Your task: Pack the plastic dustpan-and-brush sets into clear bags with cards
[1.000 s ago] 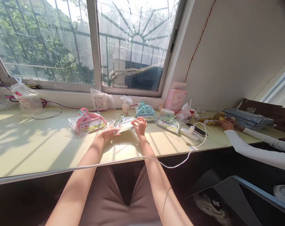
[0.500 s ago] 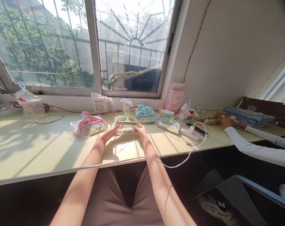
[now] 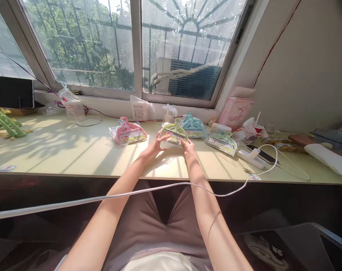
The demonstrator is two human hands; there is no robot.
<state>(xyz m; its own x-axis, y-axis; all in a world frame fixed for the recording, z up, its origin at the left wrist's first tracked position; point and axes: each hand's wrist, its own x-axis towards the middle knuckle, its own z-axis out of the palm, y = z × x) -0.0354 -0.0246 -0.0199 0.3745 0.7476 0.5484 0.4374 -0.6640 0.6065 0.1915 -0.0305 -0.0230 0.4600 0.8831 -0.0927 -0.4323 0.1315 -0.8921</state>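
A yellow-green brush-and-dustpan set [image 3: 175,132] in clear wrap is tilted between my hands above the table. My right hand [image 3: 188,145] grips its lower right corner, thumb on the front. At its left edge is my left hand [image 3: 155,144], its fingers spread and the thumb apart, so it does not grip the set. To the left lies a wrapped pink set [image 3: 130,134]. Just behind and to the right are blue sets [image 3: 193,126], stacked. Farther right rests a wrapped green set [image 3: 222,143].
A white cable [image 3: 159,188] crosses over my forearms. On the right are a power strip [image 3: 251,159], a phone [image 3: 263,154], a pink box [image 3: 235,111] and another person's sleeve [image 3: 327,158]. Green plastic pieces [image 3: 9,126] stand at the far left.
The view has turned left. My left hand has loosened from the yellow-green set and opened; the set now leans, still in my right hand.
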